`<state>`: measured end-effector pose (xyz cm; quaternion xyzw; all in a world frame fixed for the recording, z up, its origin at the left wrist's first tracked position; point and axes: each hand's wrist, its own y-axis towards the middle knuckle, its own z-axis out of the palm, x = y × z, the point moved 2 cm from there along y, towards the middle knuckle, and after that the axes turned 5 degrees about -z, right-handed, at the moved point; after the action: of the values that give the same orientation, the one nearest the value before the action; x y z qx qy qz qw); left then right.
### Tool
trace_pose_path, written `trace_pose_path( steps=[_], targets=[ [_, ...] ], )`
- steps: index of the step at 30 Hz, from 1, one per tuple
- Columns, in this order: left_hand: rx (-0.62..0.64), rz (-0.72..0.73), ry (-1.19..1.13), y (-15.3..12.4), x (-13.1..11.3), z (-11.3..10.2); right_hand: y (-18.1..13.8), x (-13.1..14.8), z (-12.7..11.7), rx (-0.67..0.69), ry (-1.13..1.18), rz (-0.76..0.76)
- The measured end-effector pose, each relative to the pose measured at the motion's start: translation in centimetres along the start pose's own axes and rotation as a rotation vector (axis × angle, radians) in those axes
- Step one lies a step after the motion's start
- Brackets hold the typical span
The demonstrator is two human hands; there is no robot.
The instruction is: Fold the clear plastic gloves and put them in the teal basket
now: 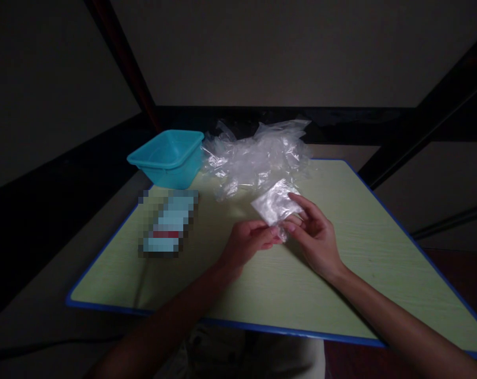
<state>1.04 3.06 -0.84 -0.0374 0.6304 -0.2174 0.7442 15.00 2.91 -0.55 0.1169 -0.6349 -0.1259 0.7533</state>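
A small clear plastic bag [273,204] is held just above the pale green table [286,284] near its middle. My left hand [247,242] pinches the bag's near edge with thumb and fingers closed. My right hand [315,234] grips the same bag from the right, its fingers curled along the bag's edge. The two hands meet at the bag's lower corner. Behind them lies a heap of clear plastic bags [254,158].
A turquoise plastic tub [168,157] stands at the table's far left corner. A flat blurred-out object [167,222] lies left of my hands. The table has a blue rim [262,329]. Dark beams and a wall stand beyond.
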Motion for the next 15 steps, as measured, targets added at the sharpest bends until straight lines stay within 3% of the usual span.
trace_pose_path(
  steps=[4,8,15],
  targets=[
    [0.069,-0.017,0.043,0.0,0.16,0.09,0.38,-0.04,-0.47,-0.087,0.014,0.014],
    [0.082,-0.038,0.061,0.0,0.12,0.07,0.66,-0.27,-0.69,-0.09,0.005,0.016],
    [0.02,-0.02,0.068,0.12,-0.29,-0.05,0.83,-0.62,-0.9,-0.15,-0.039,-0.003]
  ],
)
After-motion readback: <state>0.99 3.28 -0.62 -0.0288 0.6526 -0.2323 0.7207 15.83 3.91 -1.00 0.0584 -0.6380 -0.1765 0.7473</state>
